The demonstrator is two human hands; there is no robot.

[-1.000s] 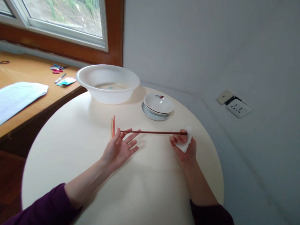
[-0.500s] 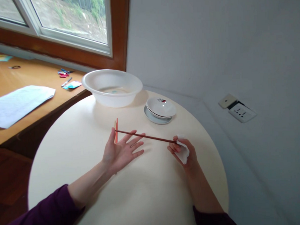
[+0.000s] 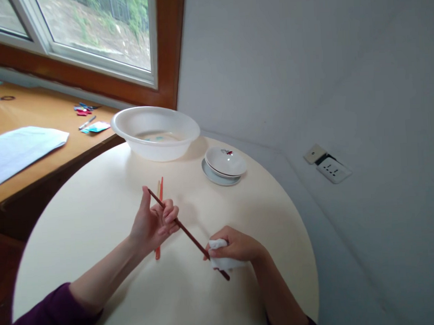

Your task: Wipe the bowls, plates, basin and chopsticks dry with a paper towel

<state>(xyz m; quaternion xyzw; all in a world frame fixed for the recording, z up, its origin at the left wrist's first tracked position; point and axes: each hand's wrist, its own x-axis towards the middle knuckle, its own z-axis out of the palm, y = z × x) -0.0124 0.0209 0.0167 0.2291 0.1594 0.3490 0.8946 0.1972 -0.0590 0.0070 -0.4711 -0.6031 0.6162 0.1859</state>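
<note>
Over cream table [image 3: 106,196], left hand [image 3: 153,226] and right hand [image 3: 237,247], holding tissue [image 3: 221,263], grip chopstick [image 3: 189,236].

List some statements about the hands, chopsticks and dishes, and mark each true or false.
The left hand has a grip on the dark chopstick. True.
The right hand presses a tissue around that chopstick. True.
The basin is upside down. False: the basin stands upright on the table.
The dishes lie apart. False: they are stacked.
Orange chopsticks lie on the table. True.
</note>
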